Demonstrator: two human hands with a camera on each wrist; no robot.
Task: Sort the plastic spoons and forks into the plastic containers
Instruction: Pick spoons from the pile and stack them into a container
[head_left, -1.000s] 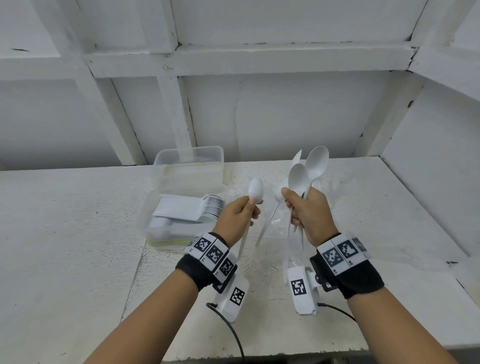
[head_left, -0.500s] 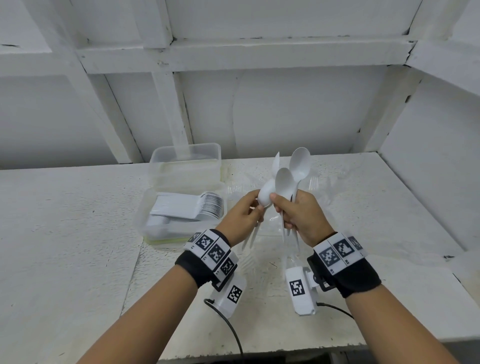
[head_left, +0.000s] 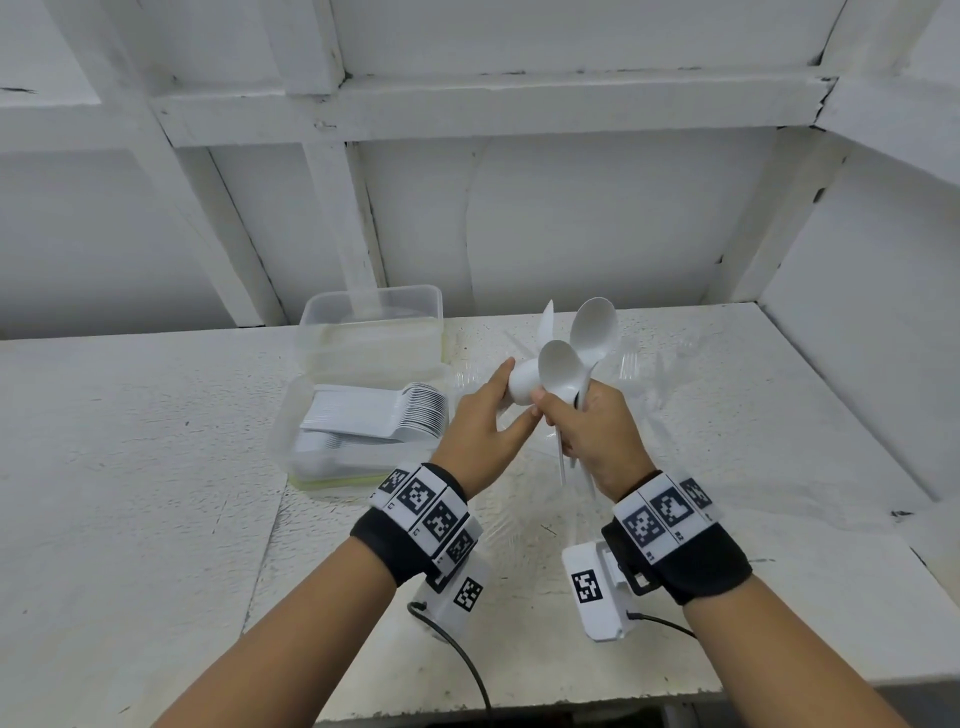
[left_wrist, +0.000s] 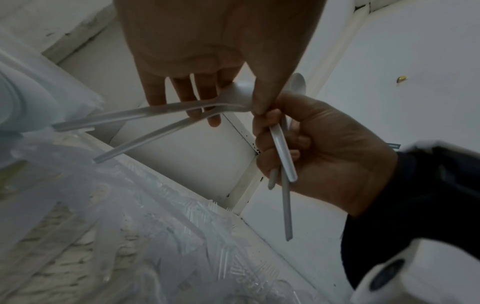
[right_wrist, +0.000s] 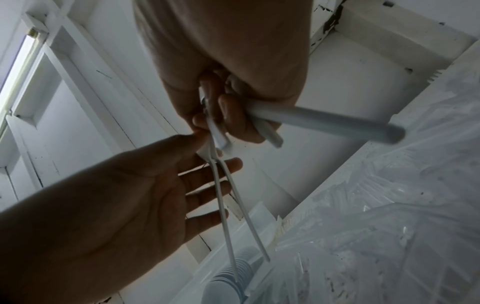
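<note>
My right hand (head_left: 566, 413) grips a bundle of white plastic spoons (head_left: 595, 327) by their handles, bowls up, above the table. My left hand (head_left: 517, 392) is pressed against it. Its thumb and fingers pinch the bowls of two white spoons (left_wrist: 145, 112), and their handles splay away below. The left wrist view shows the right hand (left_wrist: 285, 142) closed around several handles (left_wrist: 283, 152). Left of the hands stands a clear container (head_left: 291, 431) with a row of stacked white spoons (head_left: 410, 415). A second clear container (head_left: 371, 332) stands behind it.
Clear plastic forks (head_left: 631, 364) lie scattered on the white table (head_left: 130, 467) under and right of my hands, and show as a pile (left_wrist: 182, 236) in the left wrist view. White walls close the back and right (head_left: 857, 338). The table's front edge (head_left: 519, 709) is near.
My left hand carried its spoon to the right and met the right hand's bundle. It now pinches spoon bowls there. Both hands sit slightly lower and closer together.
</note>
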